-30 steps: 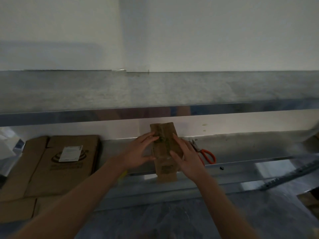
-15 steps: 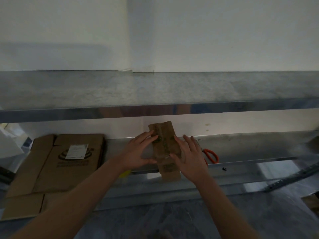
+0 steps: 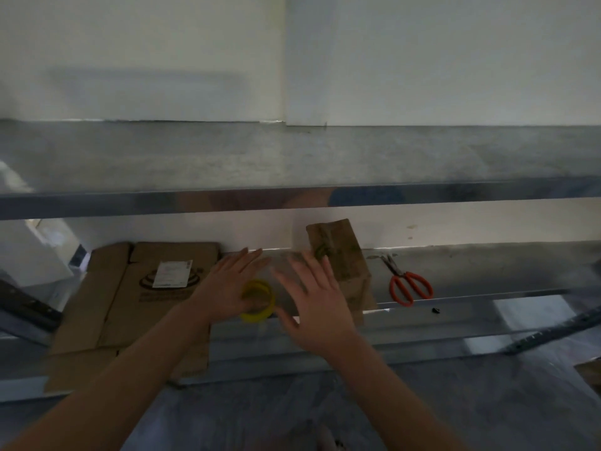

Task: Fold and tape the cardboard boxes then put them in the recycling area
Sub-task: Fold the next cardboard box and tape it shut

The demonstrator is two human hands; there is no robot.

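Note:
A small folded brown cardboard piece [image 3: 341, 258] lies on the lower metal shelf [image 3: 487, 275], its near end over the shelf's front edge. A larger flattened cardboard box [image 3: 130, 297] with a white label lies on the shelf to the left. Between them sits a yellow tape roll [image 3: 260, 301]. My left hand [image 3: 227, 288] hovers with fingers spread just left of the roll, partly covering it. My right hand [image 3: 315, 297], also spread and blurred, is between the roll and the small piece, holding nothing.
Orange-handled scissors [image 3: 408, 284] lie on the shelf to the right. An upper metal shelf [image 3: 292, 161] overhangs the work area, with a white wall behind. A white box [image 3: 29, 255] stands at far left. Plastic-covered floor lies below.
Both hands have let go of the small cardboard piece and moved left off it. The yellow tape roll, hidden before, now shows between them. The view has shifted left.

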